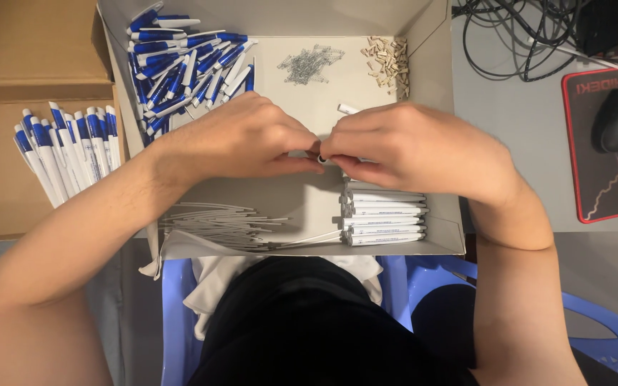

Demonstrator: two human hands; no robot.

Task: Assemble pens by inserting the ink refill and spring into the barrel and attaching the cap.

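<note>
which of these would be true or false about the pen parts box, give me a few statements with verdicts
1. Both hands, the left hand and the right hand, meet over the middle of the open cardboard box. True.
2. The pile of blue and white pen parts lies in the near right corner of the box. False: it lies in the far left corner.
3. A stack of white pen barrels sits below the right hand. True.
4. The small metal springs lie outside the box, on the mouse pad. False: they lie inside the box, at its far side.
5. A row of assembled blue and white pens lies left of the box. True.
</note>
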